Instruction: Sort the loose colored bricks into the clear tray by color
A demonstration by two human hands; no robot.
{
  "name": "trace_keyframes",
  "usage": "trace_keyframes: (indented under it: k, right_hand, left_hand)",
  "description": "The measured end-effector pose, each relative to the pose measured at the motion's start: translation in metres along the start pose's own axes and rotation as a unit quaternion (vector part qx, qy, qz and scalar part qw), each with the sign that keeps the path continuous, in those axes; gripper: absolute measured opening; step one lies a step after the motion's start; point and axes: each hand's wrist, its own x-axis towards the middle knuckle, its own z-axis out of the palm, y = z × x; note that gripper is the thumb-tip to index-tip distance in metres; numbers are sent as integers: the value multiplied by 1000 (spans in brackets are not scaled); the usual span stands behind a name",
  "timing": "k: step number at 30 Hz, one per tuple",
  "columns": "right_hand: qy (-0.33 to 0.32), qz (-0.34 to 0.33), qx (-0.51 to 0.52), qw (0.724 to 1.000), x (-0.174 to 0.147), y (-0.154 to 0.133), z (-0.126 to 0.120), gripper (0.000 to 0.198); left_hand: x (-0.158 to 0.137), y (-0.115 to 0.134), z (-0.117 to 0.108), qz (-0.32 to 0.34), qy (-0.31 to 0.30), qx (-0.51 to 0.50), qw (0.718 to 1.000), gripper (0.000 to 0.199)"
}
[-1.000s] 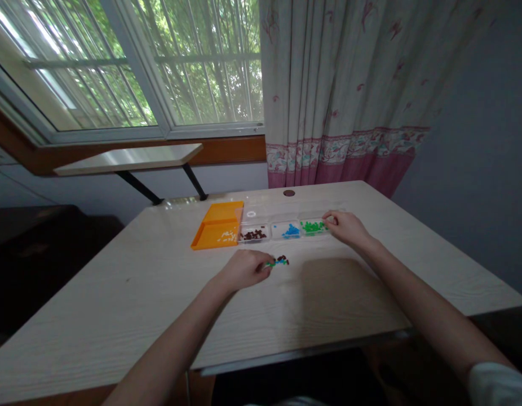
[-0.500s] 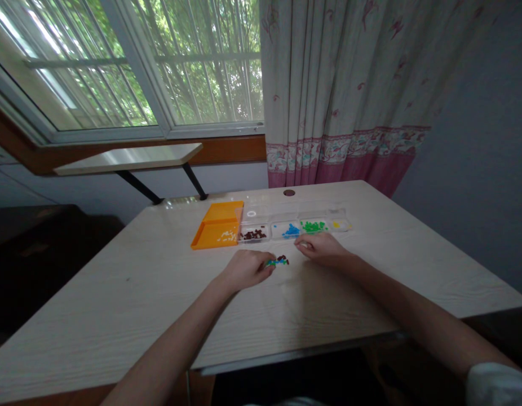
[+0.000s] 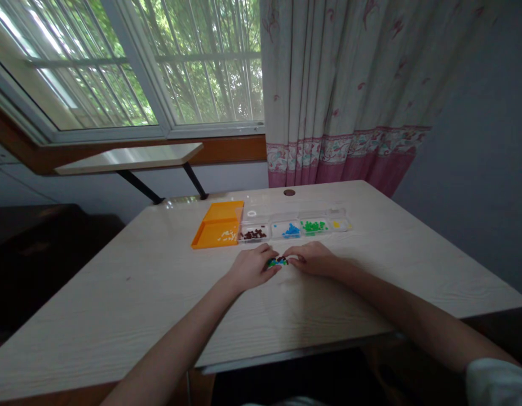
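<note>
A small cluster of brown, blue and green plastic pieces [image 3: 279, 261] lies low over the table between my hands. My left hand [image 3: 251, 268] is closed on its left end, thumb on the near side and fingers on the far side. My right hand [image 3: 314, 258] reaches in from the right, its fingertips pinched at the cluster's right end. Whether a loose piece sits in that pinch is too small to tell. Just beyond, a clear compartment box [image 3: 270, 231] holds brown pieces [image 3: 255, 233], blue pieces [image 3: 291, 229], green pieces [image 3: 314, 226] and a few yellow pieces [image 3: 336, 224].
An open orange case [image 3: 221, 211] with white pieces in its near half stands left of the clear box. A raised shelf [image 3: 134, 157] on black legs is fixed at the table's back left. Curtain [image 3: 328, 113] and window rise behind the wooden table [image 3: 159, 304].
My right hand has moved from the front of the clear box toward me and left, down to the cluster. My left hand has stayed by the cluster, its fingers shifted slightly over it.
</note>
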Motion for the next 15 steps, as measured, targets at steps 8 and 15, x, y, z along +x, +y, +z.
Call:
trace_keyframes:
  k: [8,15]
  right_hand:
    - [-2,5,5,1000,0,-2,0,20]
    - [-7,-10,-5,1000,-1,-1,-1,20]
  left_hand:
    - [1,2,-2,19,-5,-14,1000,28]
    - [1,2,-2,21,-9,1,1000,29]
